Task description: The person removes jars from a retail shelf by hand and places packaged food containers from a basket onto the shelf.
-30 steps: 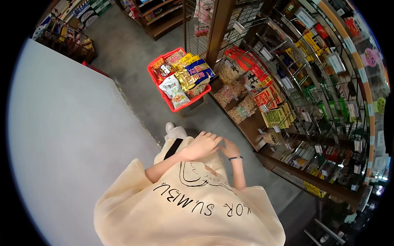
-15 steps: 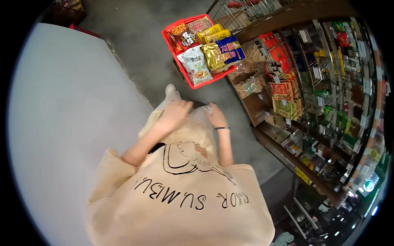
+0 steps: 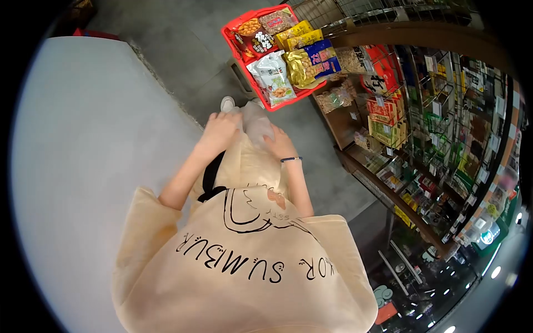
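A thin, whitish translucent plastic bag hangs between my hands, in front of my cream trousers. My left hand has its fingers curled at the bag's left edge. On the other side, my right hand, with a dark band at the wrist, is closed at the bag's right edge. Beyond both hands stands a red basket filled with snack packets, among them a white packet and a gold and blue packet. Neither hand touches the basket.
Shelves of packaged snacks run along the right side, with a wooden edge. A large pale surface fills the left. Grey floor shows between them, and a white shoe is below the basket.
Both hands have shifted a little; my left hand moved up and left, my right hand slightly up and left. The plastic bag between them has moved up and is spread differently. The view has shifted slightly.
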The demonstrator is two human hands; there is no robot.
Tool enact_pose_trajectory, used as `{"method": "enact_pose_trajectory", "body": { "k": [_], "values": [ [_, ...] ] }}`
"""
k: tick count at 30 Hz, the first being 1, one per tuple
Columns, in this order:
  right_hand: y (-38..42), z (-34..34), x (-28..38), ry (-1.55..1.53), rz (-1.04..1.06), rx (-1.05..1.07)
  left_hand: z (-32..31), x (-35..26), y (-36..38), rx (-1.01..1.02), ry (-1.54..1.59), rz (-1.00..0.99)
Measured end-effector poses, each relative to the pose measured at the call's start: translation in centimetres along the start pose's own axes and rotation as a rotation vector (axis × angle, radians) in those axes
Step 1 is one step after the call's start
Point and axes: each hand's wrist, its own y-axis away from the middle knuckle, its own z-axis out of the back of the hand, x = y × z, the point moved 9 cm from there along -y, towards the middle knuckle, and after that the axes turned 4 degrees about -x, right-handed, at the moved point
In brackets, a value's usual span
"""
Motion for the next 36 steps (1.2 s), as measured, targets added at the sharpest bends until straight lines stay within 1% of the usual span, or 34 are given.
{"method": "enact_pose_trajectory", "body": {
  "k": [2, 4, 5, 7, 11, 13, 14, 15, 16, 17, 18, 20, 22, 24, 26, 28, 29, 30, 31, 32, 33, 35, 36],
  "values": [
    [-0.7, 0.0, -0.4, -0.023, -0.005, -0.003, 0.2, -1.4, -1.5, -0.010, -0.009, -0.015],
    [-1.4, -0.2, -0.7, -0.008, -0.012, 0.031, 1.1, -3.6, -2.8, -0.061, 0.045, -0.114],
    [-1.8, -0.1, -0.7, -0.015, -0.007, 0.021, 1.0, -4.2, -3.4, -0.014, 0.037, -0.112],
    [-2.9, -0.4, -0.5, 0.006, 0.022, 0.072, 1.3, -4.9, -4.3, -0.007, 0.026, -0.119],
    [-4.5, 1.6, 0.1, -0.061, 0.115, -0.055, 1.0, -5.1, -5.6, 0.020, -0.001, -0.135],
    [-5.4, 2.0, -1.0, -0.144, 0.104, -0.019, 0.5, -4.6, -5.9, 0.021, -0.050, -0.146],
    [-5.8, 2.9, -1.4, -0.146, 0.113, -0.045, 0.3, -4.4, -6.3, 0.017, -0.075, -0.137],
    [-6.0, 3.3, -2.0, -0.179, 0.064, -0.034, -0.2, -4.0, -6.8, 0.082, -0.077, -0.104],
    [-6.1, 3.3, -2.8, -0.217, 0.015, -0.019, 0.3, -4.6, -7.3, 0.070, -0.092, -0.117],
    [-6.1, 3.8, -3.3, -0.246, 0.006, -0.082, 0.2, -4.6, -7.6, 0.118, -0.102, -0.084],
    [-6.2, 4.0, -3.8, -0.266, 0.012, -0.096, 0.1, -4.3, -8.1, 0.173, -0.117, -0.050],
    [-6.0, 3.9, -4.8, -0.316, 0.035, -0.076, 0.7, -4.9, -9.6, 0.186, -0.143, -0.072],
    [-5.2, 3.7, -5.9, -0.353, 0.038, -0.094, 1.8, -5.4, -11.5, 0.144, -0.098, -0.045],
    [-5.2, 2.1, -7.8, -0.354, -0.051, -0.030, 2.8, -4.9, -14.1, 0.155, -0.142, -0.022],
    [-4.6, 3.1, -7.2, -0.380, -0.076, -0.057, 4.2, -4.5, -17.2, 0.053, -0.122, -0.032],
    [-5.1, 6.2, -5.4, -0.663, -0.015, -0.178, 4.6, -3.5, -20.5, 0.055, -0.094, -0.010],
    [-6.0, 6.6, -4.9, -0.667, -0.023, -0.178, 4.8, -2.9, -22.1, 0.052, -0.064, 0.017],
    [-7.1, 8.7, -4.3, -0.642, 0.052, -0.361, 4.3, -2.1, -23.9, 0.058, -0.063, 0.012],
    [-8.0, 10.8, -3.8, -0.611, 0.127, -0.543, 3.1, -0.7, -25.6, 0.045, 0.149, 0.041],
    [-8.9, 13.0, -3.2, -0.551, 0.149, -0.631, 1.6, 0.8, -26.9, 0.034, 0.362, 0.072],
    [-10.0, 15.8, -2.1, -0.488, 0.172, -0.720, -0.5, 2.3, -28.2, 0.041, 0.365, 0.069],
    [-13.7, 19.4, -1.4, -0.524, 0.142, -0.683, -4.6, 6.7, -29.8, -0.042, 0.698, 0.342],
    [-14.9, 21.6, -1.0, -0.451, 0.230, -0.803, -6.2, 7.8, -29.7, -0.005, 0.842, 0.511]
  ]
}}
